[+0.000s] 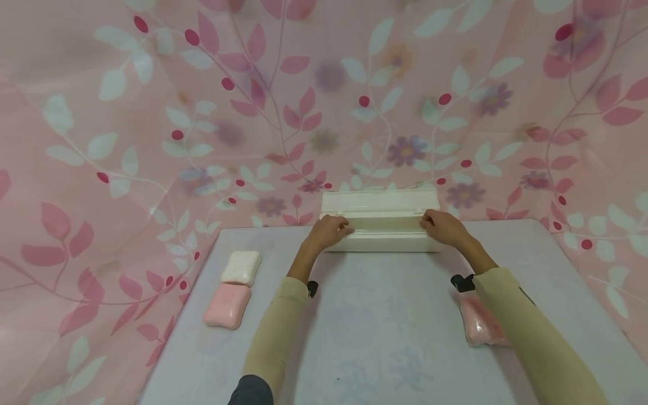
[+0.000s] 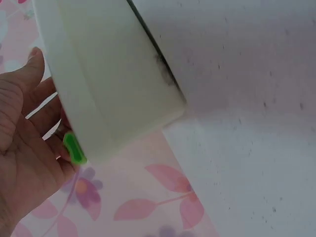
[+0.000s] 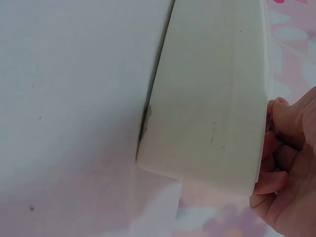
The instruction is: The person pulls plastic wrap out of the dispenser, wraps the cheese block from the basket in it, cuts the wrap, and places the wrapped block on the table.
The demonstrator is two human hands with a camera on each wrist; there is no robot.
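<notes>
A long cream plastic box (image 1: 387, 243) stands at the back of the table, its hinged lid (image 1: 379, 201) raised behind it. At the box's left end is my left hand (image 1: 328, 232), its fingertips over the opening. In the left wrist view the left thumb (image 2: 34, 61) stands apart from the box, the other fingers pass behind its rim, and a small bright green piece (image 2: 74, 148) shows beside them. My right hand (image 1: 444, 226) holds the right end, with curled fingers (image 3: 276, 180) close against the rim. The box's rim partly hides the fingertips of both hands.
On the table's left, a white soap-like bar (image 1: 241, 268) lies against a pink one (image 1: 228, 305). A shiny pink packet (image 1: 478, 326) is partly under the right forearm. Pink floral cloth (image 1: 314, 112) hangs behind and beside the pale table (image 1: 364, 337).
</notes>
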